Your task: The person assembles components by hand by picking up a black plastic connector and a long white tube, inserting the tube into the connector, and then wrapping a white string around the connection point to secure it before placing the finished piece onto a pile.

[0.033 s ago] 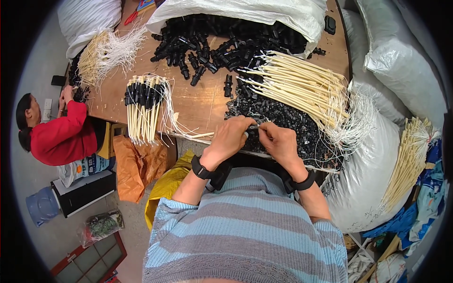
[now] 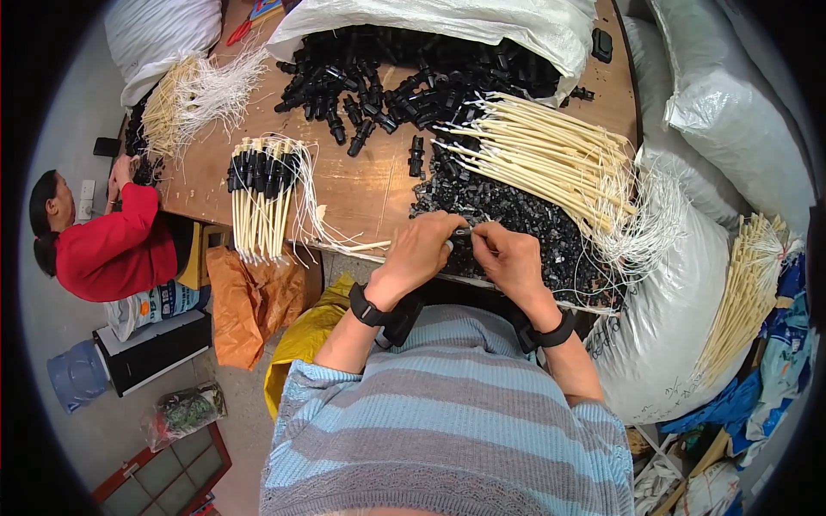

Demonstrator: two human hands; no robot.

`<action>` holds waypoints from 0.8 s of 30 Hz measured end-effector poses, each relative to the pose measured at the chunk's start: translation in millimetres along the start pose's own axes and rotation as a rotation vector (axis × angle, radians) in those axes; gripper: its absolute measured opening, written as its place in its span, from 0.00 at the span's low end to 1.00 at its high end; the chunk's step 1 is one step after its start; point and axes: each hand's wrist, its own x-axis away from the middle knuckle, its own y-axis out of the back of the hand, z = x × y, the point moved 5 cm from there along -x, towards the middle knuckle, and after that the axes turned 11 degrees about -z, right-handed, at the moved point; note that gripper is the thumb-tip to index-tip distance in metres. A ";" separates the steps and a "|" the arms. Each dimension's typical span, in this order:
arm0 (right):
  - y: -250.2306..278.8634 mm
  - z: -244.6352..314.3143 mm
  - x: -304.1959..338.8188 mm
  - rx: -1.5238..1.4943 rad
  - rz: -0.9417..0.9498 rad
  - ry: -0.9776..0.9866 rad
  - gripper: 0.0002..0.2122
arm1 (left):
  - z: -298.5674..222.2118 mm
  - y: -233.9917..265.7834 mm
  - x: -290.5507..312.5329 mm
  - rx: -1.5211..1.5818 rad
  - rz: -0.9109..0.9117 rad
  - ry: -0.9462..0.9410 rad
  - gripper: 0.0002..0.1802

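Observation:
My left hand point(image 2: 422, 248) is closed around a cream-coloured tube point(image 2: 374, 247), whose end sticks out on the hand's left side. A black plastic connector point(image 2: 462, 234) shows between my two hands, at the left fingertips. My right hand point(image 2: 509, 256) pinches at the connector's right end; whatever is between its fingertips is too small to make out. Both hands are over the table's near edge, beside a heap of small black parts point(image 2: 516, 215). Left of them lies a bundle of cream tubes with black connectors point(image 2: 265, 189) and thin white wires.
Behind the small parts, cream tubes with white wires point(image 2: 542, 163) are piled. An opened white sack point(image 2: 430, 21) spills black connectors point(image 2: 344, 95) on the brown table point(image 2: 370, 185). Full white sacks point(image 2: 680, 310) stand at right. A person in red point(image 2: 112, 232) works at left.

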 end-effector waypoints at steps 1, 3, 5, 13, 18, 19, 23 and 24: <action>-0.7 -1.2 0.2 -0.062 0.024 -0.069 0.03 | -1.3 -0.3 -0.3 0.035 0.001 -0.020 0.24; -0.2 5.2 0.9 -0.112 0.095 -0.035 0.04 | -5.6 2.7 -2.9 0.070 0.004 -0.037 0.25; -3.3 7.7 3.5 -0.105 0.237 0.053 0.06 | -5.4 -1.6 -6.7 0.134 0.239 0.087 0.30; -3.6 11.5 3.0 0.075 0.126 0.100 0.06 | -15.7 17.8 -6.2 0.180 -0.351 -0.183 0.14; 0.8 18.5 4.5 0.114 0.078 0.123 0.06 | -15.3 12.0 -1.1 0.211 -0.407 -0.231 0.12; -0.2 17.6 4.6 0.103 0.029 0.158 0.05 | -12.7 10.3 -2.4 0.229 -0.392 -0.196 0.12; 3.0 12.8 3.1 0.027 -0.028 0.115 0.03 | 0.0 6.8 -2.7 0.497 -0.322 -0.004 0.14; 3.1 11.5 3.5 0.036 -0.029 0.106 0.03 | -1.4 9.5 -2.3 0.643 -0.310 0.109 0.15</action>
